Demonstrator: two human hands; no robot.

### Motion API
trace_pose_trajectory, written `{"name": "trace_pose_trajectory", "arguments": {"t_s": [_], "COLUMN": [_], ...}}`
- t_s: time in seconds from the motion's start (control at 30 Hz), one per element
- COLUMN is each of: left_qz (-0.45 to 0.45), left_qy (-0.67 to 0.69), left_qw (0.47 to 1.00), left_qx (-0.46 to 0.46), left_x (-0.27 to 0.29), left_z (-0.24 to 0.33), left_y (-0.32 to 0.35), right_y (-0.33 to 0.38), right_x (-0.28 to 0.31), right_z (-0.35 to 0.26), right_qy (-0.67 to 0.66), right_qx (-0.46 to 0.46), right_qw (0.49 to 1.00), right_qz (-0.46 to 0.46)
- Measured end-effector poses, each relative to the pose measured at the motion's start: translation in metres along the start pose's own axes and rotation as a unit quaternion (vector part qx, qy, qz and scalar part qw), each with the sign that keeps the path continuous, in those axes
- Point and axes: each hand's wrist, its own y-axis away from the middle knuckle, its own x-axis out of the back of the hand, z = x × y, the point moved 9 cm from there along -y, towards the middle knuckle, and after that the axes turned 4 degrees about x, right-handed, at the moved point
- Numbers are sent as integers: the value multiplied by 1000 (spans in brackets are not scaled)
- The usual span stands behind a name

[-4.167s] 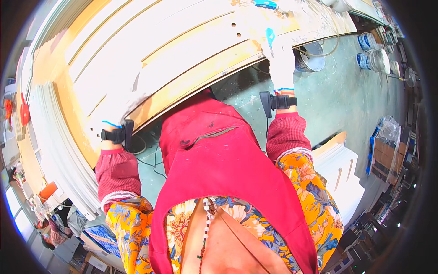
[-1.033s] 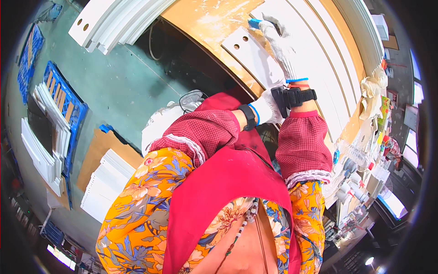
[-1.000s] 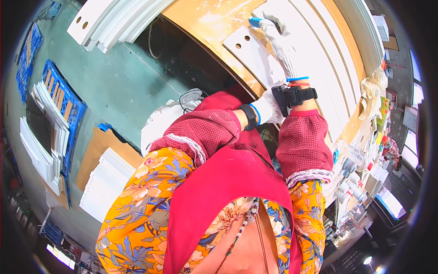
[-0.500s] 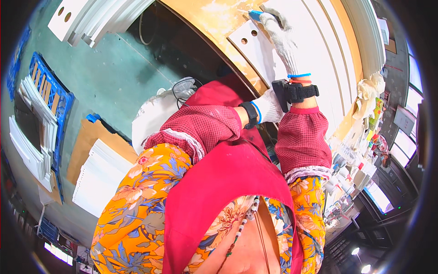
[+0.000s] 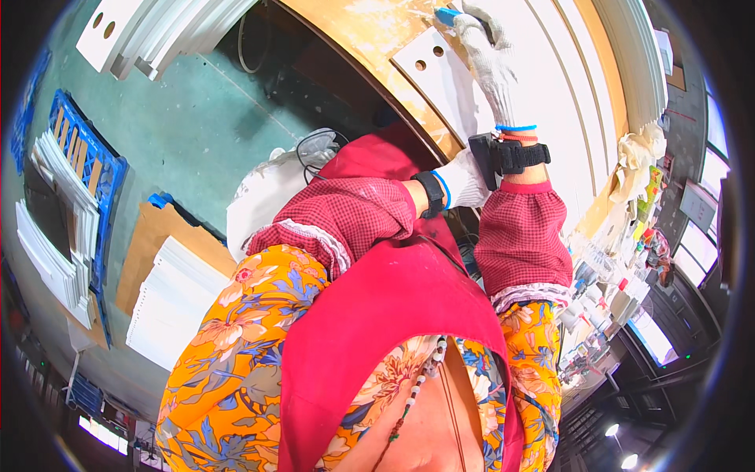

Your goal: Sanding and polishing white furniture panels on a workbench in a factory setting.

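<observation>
My right hand (image 5: 489,67), in a white knit glove, reaches out over the white panels on the bench. Its fingers are closed round a small blue object (image 5: 447,16), mostly hidden by the glove, so its kind is unclear. Beneath that hand lies a white panel (image 5: 452,86) with two round holes near its far-left corner. My left hand (image 5: 462,181), also gloved, rests by the near end of this panel. The black device strapped to my right wrist hides its fingers, and I cannot tell whether they grip the panel.
More white panels (image 5: 562,94) lie to the right on the wooden bench top (image 5: 370,22). Stacked white boards (image 5: 126,39) stand far left. On the floor are a blue pallet (image 5: 110,189) and a white stack on cardboard (image 5: 169,303). Crumpled gloves (image 5: 638,153) sit at the bench's right.
My right hand has slid slightly farther away and to the right with the blue object. The holed panel looks shifted a little in the picture. My left hand stays nearly where it was.
</observation>
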Motion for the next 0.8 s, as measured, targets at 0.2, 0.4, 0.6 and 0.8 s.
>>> {"name": "trace_pose_trajectory", "arguments": {"t_s": [0.2, 0.4, 0.6, 0.8], "left_qz": [48, 59, 122, -159], "left_qy": [44, 69, 7, -86], "left_qw": [998, 996, 992, 983], "left_qx": [2, -3, -26, 18], "left_x": [20, 34, 31, -37], "left_z": [8, 13, 11, -6], "left_y": [0, 3, 2, -5], "right_y": [2, 6, 4, 24], "right_x": [-4, -5, -7, -31], "right_z": [1, -11, -10, -36], "right_qy": [44, 96, 116, 227], "right_qx": [-17, 0, 36, 76], "right_qw": [999, 995, 993, 969], "right_qz": [18, 19, -9, -52]}}
